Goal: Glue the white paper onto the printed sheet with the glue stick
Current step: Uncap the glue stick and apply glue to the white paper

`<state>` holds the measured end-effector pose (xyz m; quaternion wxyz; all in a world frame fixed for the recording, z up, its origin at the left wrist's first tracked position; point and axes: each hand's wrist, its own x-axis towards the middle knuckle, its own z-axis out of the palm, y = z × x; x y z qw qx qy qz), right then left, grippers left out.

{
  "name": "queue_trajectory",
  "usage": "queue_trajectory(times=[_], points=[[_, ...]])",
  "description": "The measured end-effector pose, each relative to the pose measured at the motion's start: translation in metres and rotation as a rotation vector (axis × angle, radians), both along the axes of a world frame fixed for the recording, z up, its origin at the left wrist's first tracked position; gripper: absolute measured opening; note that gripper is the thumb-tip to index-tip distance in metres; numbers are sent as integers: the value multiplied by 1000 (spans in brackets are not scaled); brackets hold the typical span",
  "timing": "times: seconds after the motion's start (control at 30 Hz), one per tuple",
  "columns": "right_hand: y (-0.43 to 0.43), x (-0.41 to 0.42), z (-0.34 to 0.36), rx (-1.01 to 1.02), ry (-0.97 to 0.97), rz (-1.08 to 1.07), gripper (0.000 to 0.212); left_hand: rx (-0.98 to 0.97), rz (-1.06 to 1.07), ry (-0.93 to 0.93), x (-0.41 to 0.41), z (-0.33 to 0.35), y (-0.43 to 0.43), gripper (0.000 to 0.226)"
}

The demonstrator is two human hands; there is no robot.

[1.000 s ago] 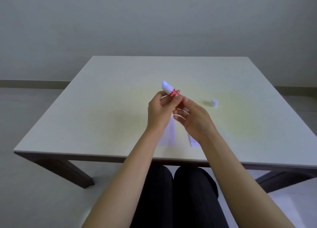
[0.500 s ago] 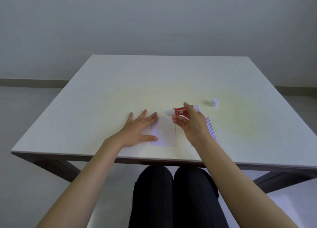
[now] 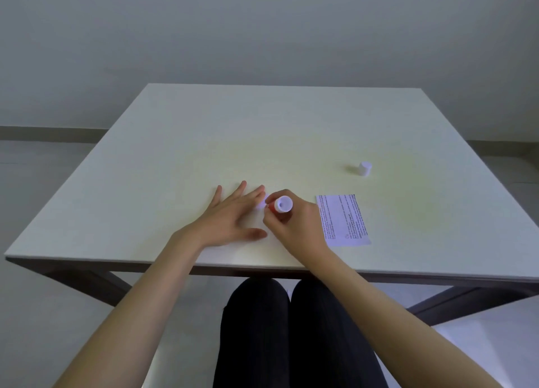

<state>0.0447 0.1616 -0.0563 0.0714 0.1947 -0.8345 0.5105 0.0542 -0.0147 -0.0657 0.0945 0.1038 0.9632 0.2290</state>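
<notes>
Gripping the uncapped glue stick (image 3: 279, 206) tip-down, the right hand (image 3: 294, 227) spreads glue on the white paper (image 3: 264, 205) – pinned beneath the flat, open left hand (image 3: 230, 217) – while the printed sheet (image 3: 343, 220) waits just beside, unjoined.

The red glue stick (image 3: 279, 206) is standing tip-down, its white base facing up. The white paper (image 3: 264, 205) is lying flat, mostly hidden. The printed sheet (image 3: 342, 220) is lying flat just right.

Left hand (image 3: 230, 218) flat on table (image 3: 291, 131), glue stick (image 3: 280, 205) in right hand (image 3: 294, 224), beside printed sheet (image 3: 344, 221).
</notes>
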Motion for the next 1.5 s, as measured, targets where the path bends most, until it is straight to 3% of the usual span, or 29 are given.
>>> queue_trajectory(times=[0.13,0.23,0.37,0.6,0.83,1.1,1.33,1.5], points=[[3,-2,2,-15,-164,81,17,9,0,-1,0,0,0,85],[11,-21,11,-114,-242,18,9,-31,-12,-29,0,3,-1,92],[14,-26,12,-127,-240,-49,6,-40,-12,-29,-1,3,-1,94],[13,0,6,-58,-237,130,4,8,8,-27,1,2,0,97],[21,-28,13,-122,-247,-38,5,-41,-6,-42,0,5,-1,93],[24,2,6,-84,-248,209,6,-12,13,-24,0,2,0,97],[29,-41,10,-189,-300,-10,6,-42,0,-44,0,6,0,92],[33,-8,1,-169,-262,88,4,-14,10,-36,0,4,-1,96]])
